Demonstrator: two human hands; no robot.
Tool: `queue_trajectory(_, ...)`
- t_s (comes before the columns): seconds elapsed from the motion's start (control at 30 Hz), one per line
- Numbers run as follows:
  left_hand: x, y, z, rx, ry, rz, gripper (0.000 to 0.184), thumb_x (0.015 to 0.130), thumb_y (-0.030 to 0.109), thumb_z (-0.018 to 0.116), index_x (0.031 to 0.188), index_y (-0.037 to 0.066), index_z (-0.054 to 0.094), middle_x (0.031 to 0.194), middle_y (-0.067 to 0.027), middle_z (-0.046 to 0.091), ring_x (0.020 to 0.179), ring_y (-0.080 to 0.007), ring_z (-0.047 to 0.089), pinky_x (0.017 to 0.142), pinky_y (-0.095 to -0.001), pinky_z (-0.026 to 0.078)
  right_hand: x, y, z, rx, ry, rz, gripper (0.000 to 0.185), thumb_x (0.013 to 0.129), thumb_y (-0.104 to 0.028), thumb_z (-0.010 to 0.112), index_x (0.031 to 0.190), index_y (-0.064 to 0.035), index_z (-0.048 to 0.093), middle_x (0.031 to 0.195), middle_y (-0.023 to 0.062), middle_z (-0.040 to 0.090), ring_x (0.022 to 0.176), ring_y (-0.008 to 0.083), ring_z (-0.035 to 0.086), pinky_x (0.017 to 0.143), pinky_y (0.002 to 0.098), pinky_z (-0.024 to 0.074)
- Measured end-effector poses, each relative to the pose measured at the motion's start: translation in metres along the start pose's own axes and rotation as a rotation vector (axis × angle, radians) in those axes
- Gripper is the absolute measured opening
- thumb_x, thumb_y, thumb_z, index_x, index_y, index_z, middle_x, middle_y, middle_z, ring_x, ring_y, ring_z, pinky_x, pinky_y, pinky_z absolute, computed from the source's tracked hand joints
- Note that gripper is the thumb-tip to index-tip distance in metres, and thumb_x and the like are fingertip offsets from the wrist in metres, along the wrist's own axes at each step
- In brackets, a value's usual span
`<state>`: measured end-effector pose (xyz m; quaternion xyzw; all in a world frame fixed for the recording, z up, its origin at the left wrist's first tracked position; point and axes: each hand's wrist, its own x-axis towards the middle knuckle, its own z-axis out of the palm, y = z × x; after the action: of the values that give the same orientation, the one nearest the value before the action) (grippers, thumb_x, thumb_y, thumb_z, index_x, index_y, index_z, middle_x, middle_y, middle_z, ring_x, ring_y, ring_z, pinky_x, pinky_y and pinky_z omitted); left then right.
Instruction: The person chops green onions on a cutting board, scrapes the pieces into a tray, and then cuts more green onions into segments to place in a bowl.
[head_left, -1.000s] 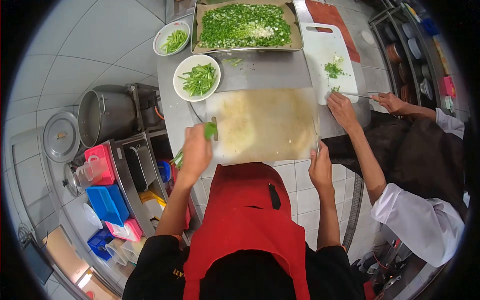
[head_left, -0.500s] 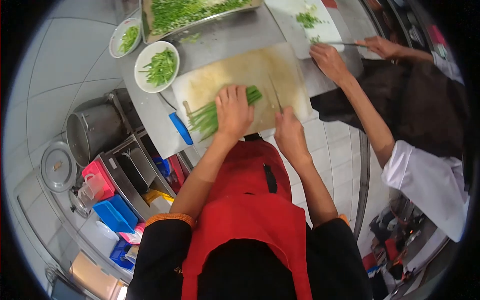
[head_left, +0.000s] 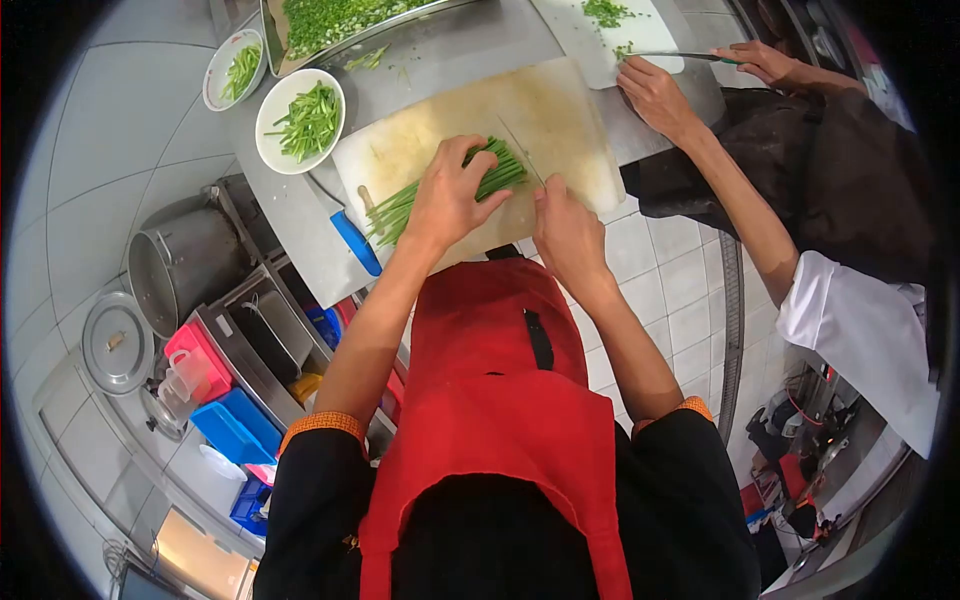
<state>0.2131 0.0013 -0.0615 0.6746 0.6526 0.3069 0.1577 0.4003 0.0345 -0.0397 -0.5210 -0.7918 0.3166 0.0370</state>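
Note:
A bundle of long green stalks [head_left: 397,210], like chives or thin scallions, lies slantwise on the worn cutting board [head_left: 400,130]. My left hand [head_left: 452,200] rests over the bundle, fingers curled around it and thumb out to the side. In my right hand [head_left: 570,235] is a knife [head_left: 522,150]; its handle is hidden in my fist. The thin blade points up and left across the board, close to the bundle's cut right end. Cut green pieces fill a white bowl [head_left: 300,88] beside the board.
A blue-handled knife [head_left: 355,243] lies by the board's left edge. Behind are a smaller bowl [head_left: 233,72] and a tray of chopped greens [head_left: 345,25]. At right, a co-worker's hands [head_left: 660,105] cut greens on a white board [head_left: 640,68]. A large pot [head_left: 185,265] stands at left.
My left hand's thumb and fingers have spread somewhat on the stalks. My right hand has brought the knife left, closer to the bundle's end. The camera view has shifted slightly.

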Motion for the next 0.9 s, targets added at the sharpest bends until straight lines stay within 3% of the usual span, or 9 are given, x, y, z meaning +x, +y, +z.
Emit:
queue_trajectory(0.27, -0.005, -0.004, 0.005, -0.048, 0.108, 0.154, 0.027, 0.07, 0.008, 0.083, 0.091, 0.004, 0.067, 0.103, -0.01, 0.064, 0.097, -0.0308, 0.063, 0.081, -0.0404, 0.055, -0.008, 0.0, -0.001, -0.038, 0.04, -0.046, 0.019, 0.104, -0.023, 0.045, 0.102, -0.005, 0.048, 0.09, 0.0248, 0.063, 0.072, 0.0523, 0.063, 0.062, 0.0599, 0.0504)
queue_trajectory(0.43, -0.01, -0.006, 0.011, -0.064, 0.153, 0.155, 0.024, 0.071, 0.007, 0.083, 0.091, 0.004, 0.069, 0.102, -0.0104, 0.065, 0.096, -0.0302, 0.064, 0.08, -0.0394, 0.055, -0.027, 0.002, 0.004, 0.106, -0.042, 0.154, 0.019, 0.104, -0.019, 0.043, 0.103, -0.0001, 0.043, 0.085, 0.0315, 0.064, 0.074, 0.0561, 0.061, 0.066, 0.0626, 0.0489)
queue_trajectory(0.53, -0.011, -0.006, 0.014, -0.075, 0.157, 0.145, 0.024, 0.072, 0.007, 0.083, 0.091, 0.004, 0.069, 0.102, -0.0106, 0.065, 0.096, -0.0305, 0.064, 0.08, -0.0397, 0.055, -0.038, -0.007, 0.011, 0.159, -0.09, 0.168, 0.021, 0.104, -0.018, 0.042, 0.103, 0.0021, 0.04, 0.081, 0.0351, 0.063, 0.075, 0.0564, 0.061, 0.068, 0.0637, 0.0483)
queue_trajectory(0.9, -0.006, -0.008, 0.017, -0.069, 0.178, 0.183, 0.022, 0.07, 0.005, 0.083, 0.087, 0.004, 0.07, 0.099, -0.0104, 0.066, 0.096, -0.0295, 0.065, 0.079, -0.0395, 0.056, -0.034, -0.004, 0.015, 0.17, -0.064, 0.147, 0.019, 0.104, -0.018, 0.042, 0.102, 0.0008, 0.041, 0.084, 0.0326, 0.063, 0.076, 0.0556, 0.061, 0.066, 0.0624, 0.0487)
